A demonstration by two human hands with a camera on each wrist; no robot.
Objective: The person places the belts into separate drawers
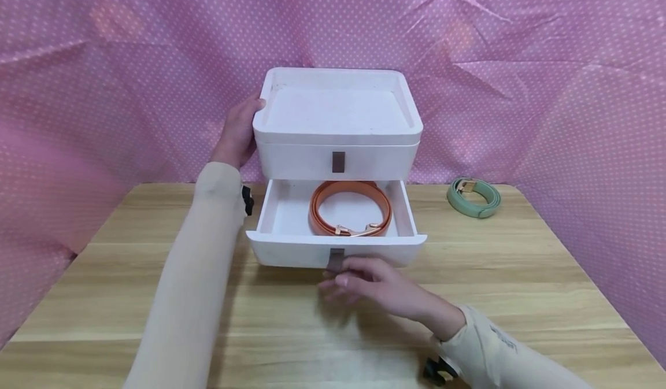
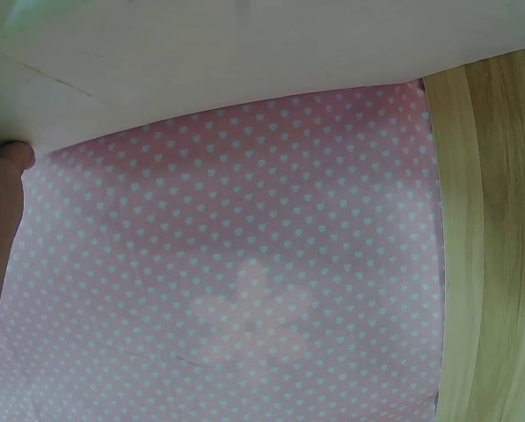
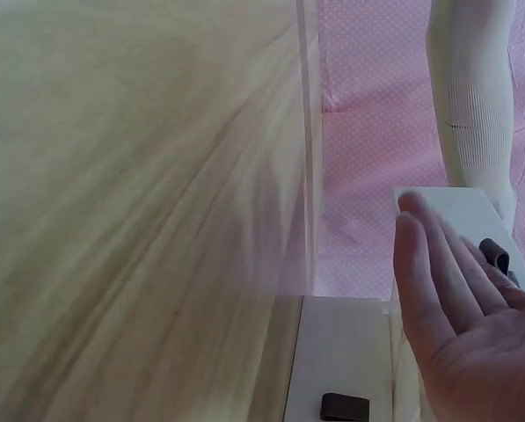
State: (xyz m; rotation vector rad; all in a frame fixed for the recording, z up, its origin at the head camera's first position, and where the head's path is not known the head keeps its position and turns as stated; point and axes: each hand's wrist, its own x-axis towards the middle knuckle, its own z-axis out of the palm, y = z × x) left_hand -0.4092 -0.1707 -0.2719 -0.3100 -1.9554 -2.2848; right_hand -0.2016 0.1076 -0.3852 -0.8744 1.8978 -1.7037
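A white two-drawer storage box (image 1: 338, 137) stands at the back of the table. My left hand (image 1: 238, 132) holds its left side, with a digit at the top rim; the other fingers are mostly hidden. The lower drawer (image 1: 291, 250) is pulled out, and a coiled brown belt (image 1: 316, 210) with a gold-coloured buckle lies in it. My right hand (image 1: 377, 285) is just in front of the drawer's dark pull tab (image 1: 335, 257). In the right wrist view its fingers (image 3: 455, 290) are extended and hold nothing, apart from the lower tab (image 3: 345, 407).
A coiled green belt (image 1: 474, 207) with a gold-coloured buckle lies at the table's back right. Pink dotted cloth (image 1: 520, 77) hangs behind and beside the wooden table (image 1: 281, 343). The upper drawer (image 1: 296, 160) is closed and has its own dark tab.
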